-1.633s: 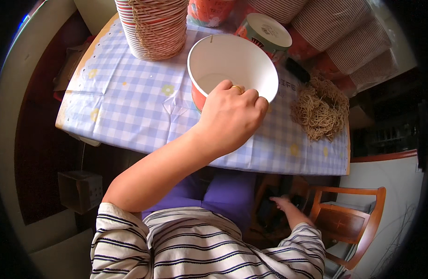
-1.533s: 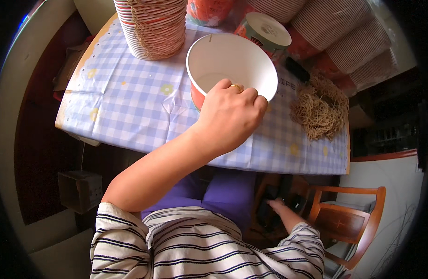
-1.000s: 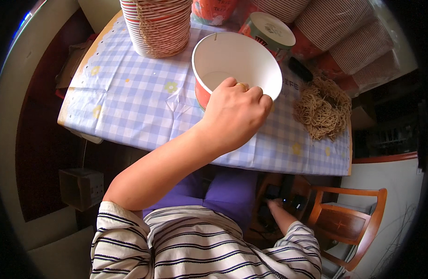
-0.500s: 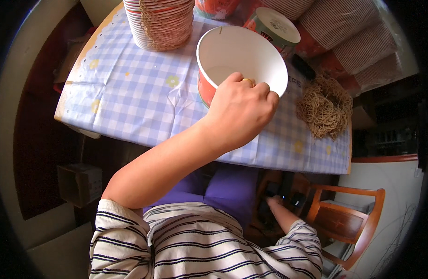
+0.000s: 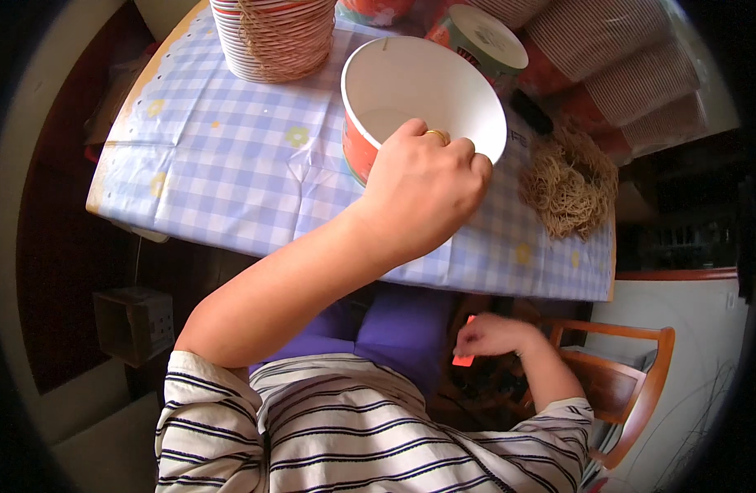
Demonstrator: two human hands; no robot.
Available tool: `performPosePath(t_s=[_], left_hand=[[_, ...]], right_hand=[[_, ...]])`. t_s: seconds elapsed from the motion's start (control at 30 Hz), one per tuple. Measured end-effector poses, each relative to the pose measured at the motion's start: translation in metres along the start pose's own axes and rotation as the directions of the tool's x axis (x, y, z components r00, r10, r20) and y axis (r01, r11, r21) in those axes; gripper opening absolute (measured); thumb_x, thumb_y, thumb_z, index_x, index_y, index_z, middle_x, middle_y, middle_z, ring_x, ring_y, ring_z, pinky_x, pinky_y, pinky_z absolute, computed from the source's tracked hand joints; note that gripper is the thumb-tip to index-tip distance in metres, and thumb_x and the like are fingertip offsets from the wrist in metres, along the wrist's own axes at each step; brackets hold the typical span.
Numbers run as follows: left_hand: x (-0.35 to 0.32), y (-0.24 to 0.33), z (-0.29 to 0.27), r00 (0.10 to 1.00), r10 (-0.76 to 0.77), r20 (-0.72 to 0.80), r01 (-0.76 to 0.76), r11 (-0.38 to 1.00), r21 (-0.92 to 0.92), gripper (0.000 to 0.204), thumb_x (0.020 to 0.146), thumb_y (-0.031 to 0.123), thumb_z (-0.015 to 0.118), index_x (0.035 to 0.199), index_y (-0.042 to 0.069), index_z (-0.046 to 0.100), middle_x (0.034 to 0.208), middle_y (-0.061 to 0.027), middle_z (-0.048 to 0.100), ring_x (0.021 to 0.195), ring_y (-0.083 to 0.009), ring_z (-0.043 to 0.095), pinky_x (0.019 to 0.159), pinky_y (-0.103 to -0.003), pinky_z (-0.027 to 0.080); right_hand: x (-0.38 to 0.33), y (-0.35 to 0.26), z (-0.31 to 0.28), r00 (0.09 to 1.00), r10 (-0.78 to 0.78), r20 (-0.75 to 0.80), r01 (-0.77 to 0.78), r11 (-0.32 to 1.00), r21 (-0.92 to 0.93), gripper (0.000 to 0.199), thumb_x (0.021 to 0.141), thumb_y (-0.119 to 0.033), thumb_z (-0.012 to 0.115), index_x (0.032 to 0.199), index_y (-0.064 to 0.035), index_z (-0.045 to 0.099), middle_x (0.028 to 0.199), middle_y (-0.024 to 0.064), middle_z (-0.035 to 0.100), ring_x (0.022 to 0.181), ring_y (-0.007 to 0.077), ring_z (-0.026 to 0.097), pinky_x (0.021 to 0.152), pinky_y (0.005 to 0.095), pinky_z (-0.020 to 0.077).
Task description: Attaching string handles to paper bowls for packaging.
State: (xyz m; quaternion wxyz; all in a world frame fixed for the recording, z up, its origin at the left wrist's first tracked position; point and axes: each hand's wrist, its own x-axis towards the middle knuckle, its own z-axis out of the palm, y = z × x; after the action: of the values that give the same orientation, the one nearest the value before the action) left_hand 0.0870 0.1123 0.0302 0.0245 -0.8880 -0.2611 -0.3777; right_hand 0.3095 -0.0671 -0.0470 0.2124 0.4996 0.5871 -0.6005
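My left hand (image 5: 431, 185) is closed on the near rim of a large paper tub (image 5: 415, 78), white inside and red outside, standing on the table. A short strand sticks to the tub's far inner wall. Below the table edge on the right, my right hand (image 5: 503, 335) pinches a small, flat, bright orange piece (image 5: 466, 359). What exactly that piece is, I cannot tell. A tangled heap of tan string (image 5: 571, 189) lies on the table to the right of the tub.
A blue-checked cloth (image 5: 222, 177) covers the table. Beyond the tub stand a string-wrapped stack of tubs (image 5: 275, 41) and a green tub with a pale top (image 5: 489, 37). Wrapped tub stacks (image 5: 599, 41) fill the far right. A wooden chair (image 5: 612, 394) stands lower right.
My right hand has risen from the dark space beside the chair toward the table edge, and the orange piece now shows in it. My left hand keeps its grip on the tub.
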Motion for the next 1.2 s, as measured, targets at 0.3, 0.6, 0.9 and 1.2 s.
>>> performPosePath(t_s=[0.3,0.6,0.9,1.2], left_hand=[[0.004,0.001,-0.003,1.0,-0.015,0.018,0.015,1.0,-0.022,0.012,0.073,0.017,0.062,0.066,0.011,0.055,0.061,-0.0015,0.052,0.061,-0.0192,0.058,0.057,-0.034,0.041],[0.004,0.0,-0.016,0.987,-0.036,0.158,0.053,0.993,-0.107,0.011,0.07,0.016,0.064,0.075,0.008,0.061,0.067,-0.0051,0.057,0.067,-0.0238,0.06,0.061,-0.036,0.044],[0.008,0.0,-0.02,0.971,-0.085,0.223,0.121,0.981,-0.153,0.011,0.07,0.016,0.063,0.077,0.007,0.062,0.069,-0.007,0.06,0.07,-0.0268,0.061,0.064,-0.039,0.047],[0.008,0.0,-0.021,0.971,-0.085,0.221,0.121,0.98,-0.156,0.012,0.069,0.014,0.063,0.078,0.007,0.063,0.071,-0.0065,0.062,0.071,-0.0257,0.062,0.063,-0.039,0.047]], right_hand=[[-0.007,-0.085,-0.072,0.203,-0.238,-0.95,0.524,0.846,-0.1,0.017,0.078,-0.007,0.069,0.092,-0.0031,0.061,0.09,0.0048,0.061,0.079,0.0114,0.056,0.072,0.026,0.0457],[0.048,-0.105,-0.073,0.074,-0.084,-0.994,0.962,0.27,0.048,0.033,0.077,-0.003,0.072,0.104,-0.0028,0.053,0.098,0.0028,0.056,0.09,0.0104,0.053,0.083,0.0255,0.0446],[0.065,-0.111,-0.079,-0.076,0.052,-0.996,0.933,0.355,-0.052,0.025,0.078,-0.004,0.07,0.097,-0.0032,0.054,0.093,0.0026,0.057,0.087,0.0105,0.054,0.082,0.0253,0.0443],[0.061,-0.117,-0.076,-0.027,0.073,-0.997,0.958,0.288,-0.005,0.011,0.085,-0.008,0.064,0.091,-0.0033,0.056,0.076,0.0009,0.057,0.071,0.0077,0.054,0.066,0.0221,0.0447]])
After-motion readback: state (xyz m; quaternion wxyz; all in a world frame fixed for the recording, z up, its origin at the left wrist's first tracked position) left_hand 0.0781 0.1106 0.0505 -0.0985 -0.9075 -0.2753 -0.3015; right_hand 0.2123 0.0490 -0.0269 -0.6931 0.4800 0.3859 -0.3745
